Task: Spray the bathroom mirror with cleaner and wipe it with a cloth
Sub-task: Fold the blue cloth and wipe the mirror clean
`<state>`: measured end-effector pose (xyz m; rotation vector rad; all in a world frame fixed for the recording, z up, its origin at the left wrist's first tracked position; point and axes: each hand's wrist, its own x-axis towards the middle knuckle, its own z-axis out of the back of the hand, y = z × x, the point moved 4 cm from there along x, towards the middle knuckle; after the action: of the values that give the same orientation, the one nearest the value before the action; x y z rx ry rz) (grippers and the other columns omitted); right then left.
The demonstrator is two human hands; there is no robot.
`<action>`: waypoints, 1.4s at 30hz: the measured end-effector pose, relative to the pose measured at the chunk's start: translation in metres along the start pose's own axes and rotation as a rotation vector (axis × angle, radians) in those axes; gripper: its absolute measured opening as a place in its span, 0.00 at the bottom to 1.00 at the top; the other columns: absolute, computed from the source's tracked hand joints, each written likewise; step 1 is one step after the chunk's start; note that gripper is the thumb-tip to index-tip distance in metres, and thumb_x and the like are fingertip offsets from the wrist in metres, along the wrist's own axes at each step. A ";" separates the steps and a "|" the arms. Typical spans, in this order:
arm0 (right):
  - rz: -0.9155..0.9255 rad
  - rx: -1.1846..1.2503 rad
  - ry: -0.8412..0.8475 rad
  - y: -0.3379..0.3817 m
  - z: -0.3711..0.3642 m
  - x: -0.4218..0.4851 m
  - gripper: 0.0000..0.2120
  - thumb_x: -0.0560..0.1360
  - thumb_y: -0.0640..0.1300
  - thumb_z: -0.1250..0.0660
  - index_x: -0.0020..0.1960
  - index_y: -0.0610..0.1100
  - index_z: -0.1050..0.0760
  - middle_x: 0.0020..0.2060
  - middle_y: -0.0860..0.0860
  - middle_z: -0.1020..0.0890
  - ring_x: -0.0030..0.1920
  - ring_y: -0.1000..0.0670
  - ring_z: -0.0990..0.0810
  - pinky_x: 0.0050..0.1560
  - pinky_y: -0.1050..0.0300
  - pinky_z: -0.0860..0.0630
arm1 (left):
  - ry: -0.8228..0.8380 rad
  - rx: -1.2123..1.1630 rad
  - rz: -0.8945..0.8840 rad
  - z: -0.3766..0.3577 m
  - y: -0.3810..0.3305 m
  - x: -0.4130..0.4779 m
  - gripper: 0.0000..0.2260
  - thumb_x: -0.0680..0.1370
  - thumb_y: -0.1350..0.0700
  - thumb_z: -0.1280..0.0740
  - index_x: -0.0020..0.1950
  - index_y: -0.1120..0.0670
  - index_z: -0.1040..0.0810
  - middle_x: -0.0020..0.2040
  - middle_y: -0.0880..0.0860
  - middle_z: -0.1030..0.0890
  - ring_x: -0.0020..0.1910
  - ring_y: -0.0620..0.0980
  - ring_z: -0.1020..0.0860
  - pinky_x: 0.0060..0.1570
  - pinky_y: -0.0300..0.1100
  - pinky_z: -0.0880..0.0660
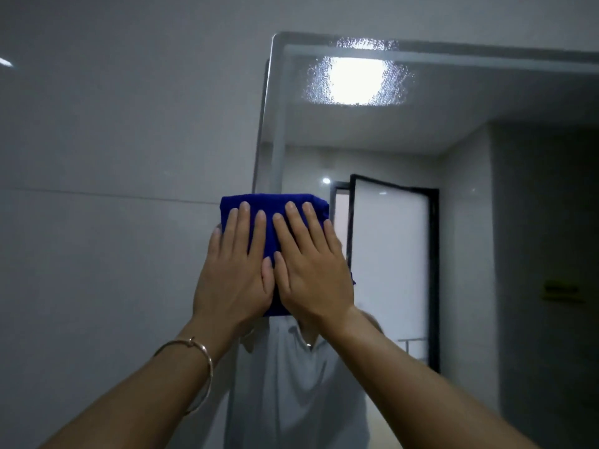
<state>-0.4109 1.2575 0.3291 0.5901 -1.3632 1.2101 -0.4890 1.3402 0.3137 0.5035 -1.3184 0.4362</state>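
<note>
We press cloth (274,205) on mirror (405,140), left hand (233,277) and right hand (312,273) spread flat, touching; spray droplets (355,81) at 12 o'clock of cloth.

- We have our left hand (235,270) and right hand (311,270) side by side on the cloth (256,207).
- The cloth lies against the mirror (405,140) at its left edge.
- The wall (113,140) lies left of the mirror.
</note>
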 end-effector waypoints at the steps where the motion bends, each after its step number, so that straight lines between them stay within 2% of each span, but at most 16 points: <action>1: 0.005 -0.002 0.002 0.000 -0.001 -0.013 0.25 0.79 0.50 0.50 0.73 0.42 0.38 0.73 0.43 0.36 0.75 0.44 0.43 0.74 0.44 0.48 | 0.005 0.004 -0.015 -0.002 -0.004 -0.012 0.27 0.78 0.52 0.52 0.74 0.62 0.50 0.74 0.64 0.43 0.73 0.61 0.42 0.68 0.58 0.37; 4: 0.012 -0.014 0.023 0.003 -0.004 -0.053 0.25 0.79 0.50 0.49 0.74 0.42 0.39 0.73 0.43 0.37 0.75 0.44 0.44 0.73 0.44 0.49 | 0.041 0.000 -0.041 -0.008 -0.019 -0.048 0.27 0.78 0.52 0.51 0.75 0.62 0.49 0.74 0.64 0.45 0.74 0.61 0.44 0.69 0.58 0.41; 11: -0.026 0.011 0.059 0.016 -0.013 -0.142 0.26 0.78 0.49 0.48 0.74 0.42 0.41 0.74 0.44 0.39 0.75 0.44 0.44 0.71 0.42 0.43 | 0.128 -0.028 -0.062 -0.020 -0.044 -0.131 0.29 0.78 0.51 0.51 0.76 0.60 0.53 0.76 0.61 0.50 0.75 0.58 0.50 0.71 0.54 0.51; 15: -0.017 0.004 0.130 0.028 -0.021 -0.196 0.27 0.79 0.50 0.48 0.75 0.42 0.44 0.75 0.44 0.42 0.76 0.45 0.48 0.74 0.44 0.49 | 0.217 -0.033 -0.057 -0.023 -0.055 -0.183 0.29 0.79 0.50 0.53 0.76 0.58 0.58 0.76 0.61 0.53 0.75 0.59 0.52 0.72 0.55 0.51; 20: -0.026 0.023 0.172 0.044 -0.031 -0.255 0.28 0.79 0.50 0.48 0.75 0.43 0.48 0.74 0.45 0.44 0.77 0.47 0.57 0.74 0.45 0.54 | 0.303 -0.031 -0.055 -0.033 -0.063 -0.243 0.26 0.81 0.49 0.61 0.76 0.59 0.60 0.76 0.61 0.58 0.76 0.59 0.57 0.72 0.56 0.51; 23: -0.024 0.021 0.224 0.056 -0.036 -0.290 0.28 0.79 0.51 0.48 0.76 0.43 0.50 0.76 0.46 0.47 0.76 0.47 0.58 0.75 0.45 0.55 | 0.325 -0.052 -0.044 -0.038 -0.068 -0.280 0.27 0.81 0.50 0.55 0.76 0.58 0.60 0.76 0.59 0.62 0.76 0.59 0.56 0.72 0.56 0.52; 25: -0.024 0.021 0.261 0.066 -0.039 -0.316 0.28 0.79 0.51 0.48 0.76 0.43 0.51 0.77 0.46 0.54 0.77 0.46 0.57 0.75 0.45 0.56 | 0.351 -0.057 -0.028 -0.041 -0.070 -0.307 0.29 0.79 0.50 0.52 0.76 0.58 0.59 0.76 0.59 0.62 0.76 0.59 0.55 0.73 0.56 0.52; 29: -0.037 0.035 0.291 0.079 -0.043 -0.349 0.30 0.80 0.50 0.49 0.78 0.43 0.56 0.77 0.47 0.58 0.77 0.46 0.56 0.75 0.46 0.56 | 0.380 -0.042 -0.015 -0.045 -0.075 -0.338 0.29 0.80 0.50 0.53 0.76 0.58 0.61 0.76 0.60 0.62 0.75 0.59 0.56 0.72 0.55 0.53; 31: -0.059 0.050 0.297 0.080 -0.042 -0.347 0.30 0.80 0.50 0.50 0.78 0.44 0.56 0.77 0.48 0.58 0.77 0.46 0.56 0.75 0.46 0.56 | 0.396 -0.030 -0.010 -0.045 -0.075 -0.337 0.29 0.80 0.50 0.54 0.76 0.59 0.62 0.76 0.60 0.63 0.75 0.60 0.57 0.72 0.55 0.53; 34: -0.046 0.076 0.330 0.076 -0.036 -0.336 0.28 0.79 0.50 0.49 0.77 0.43 0.49 0.77 0.47 0.53 0.77 0.46 0.54 0.75 0.46 0.55 | 0.408 -0.047 -0.009 -0.043 -0.077 -0.328 0.26 0.81 0.50 0.59 0.76 0.59 0.62 0.76 0.60 0.62 0.75 0.60 0.57 0.71 0.55 0.54; 36: -0.033 0.090 0.323 0.064 -0.031 -0.313 0.28 0.78 0.49 0.48 0.76 0.43 0.48 0.77 0.46 0.49 0.77 0.46 0.52 0.74 0.46 0.53 | 0.380 -0.056 -0.008 -0.041 -0.079 -0.304 0.28 0.80 0.51 0.55 0.76 0.59 0.62 0.76 0.61 0.62 0.75 0.60 0.56 0.71 0.55 0.52; 39: -0.036 0.111 0.258 0.033 -0.020 -0.252 0.28 0.78 0.50 0.48 0.76 0.43 0.48 0.76 0.45 0.45 0.76 0.46 0.50 0.74 0.45 0.51 | 0.320 -0.086 -0.012 -0.035 -0.082 -0.235 0.31 0.78 0.52 0.51 0.76 0.58 0.62 0.76 0.61 0.58 0.75 0.60 0.55 0.72 0.58 0.50; 42: -0.025 0.109 0.197 -0.007 -0.001 -0.179 0.28 0.77 0.49 0.49 0.75 0.40 0.43 0.75 0.42 0.40 0.75 0.44 0.47 0.73 0.43 0.50 | 0.264 -0.146 -0.027 -0.026 -0.088 -0.150 0.31 0.77 0.52 0.51 0.75 0.55 0.63 0.75 0.58 0.60 0.75 0.56 0.57 0.72 0.56 0.55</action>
<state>-0.3663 1.2018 0.1650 0.5469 -1.1271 1.2935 -0.4480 1.2809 0.1534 0.3290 -1.0783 0.3672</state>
